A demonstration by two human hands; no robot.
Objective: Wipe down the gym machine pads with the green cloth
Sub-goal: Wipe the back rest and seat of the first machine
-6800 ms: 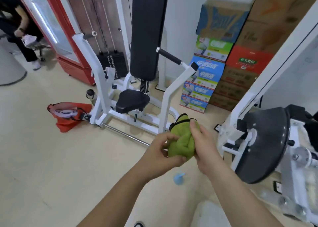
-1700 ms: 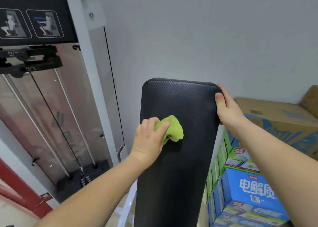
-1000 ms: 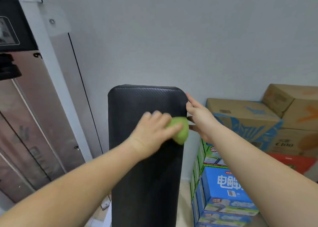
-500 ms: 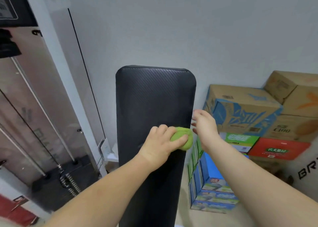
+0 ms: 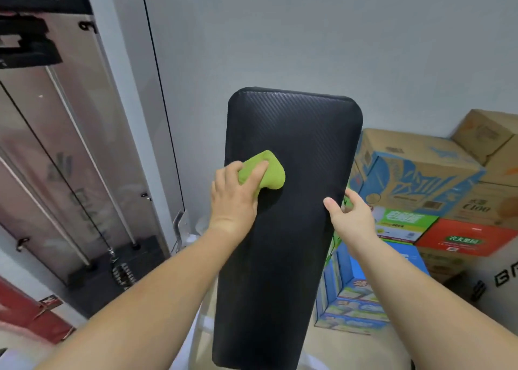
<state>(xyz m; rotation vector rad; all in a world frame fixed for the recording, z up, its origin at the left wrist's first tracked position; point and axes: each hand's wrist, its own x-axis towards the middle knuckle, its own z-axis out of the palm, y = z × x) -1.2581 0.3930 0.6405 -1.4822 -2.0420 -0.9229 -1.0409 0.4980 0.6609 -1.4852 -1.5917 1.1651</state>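
Grey wall (image 5: 308,33), left grip (image 5: 235,198) bunching green cloth (image 5: 270,173) on pad (image 5: 294,145), right grip (image 5: 350,218) clasping pad edge

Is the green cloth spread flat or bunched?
Bunched: the green cloth forms a thick wad, gripped by the left hand against the black textured pad.

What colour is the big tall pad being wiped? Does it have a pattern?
Black, with fine diagonal ribbing, on the back pad in the head view.

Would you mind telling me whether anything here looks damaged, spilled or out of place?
Nothing stands out. The black textured upright pad shows no tears or stains, the bunched green cloth sits under the left hand, the right hand grips the pad's edge, and the stacked cardboard boxes sit squarely.
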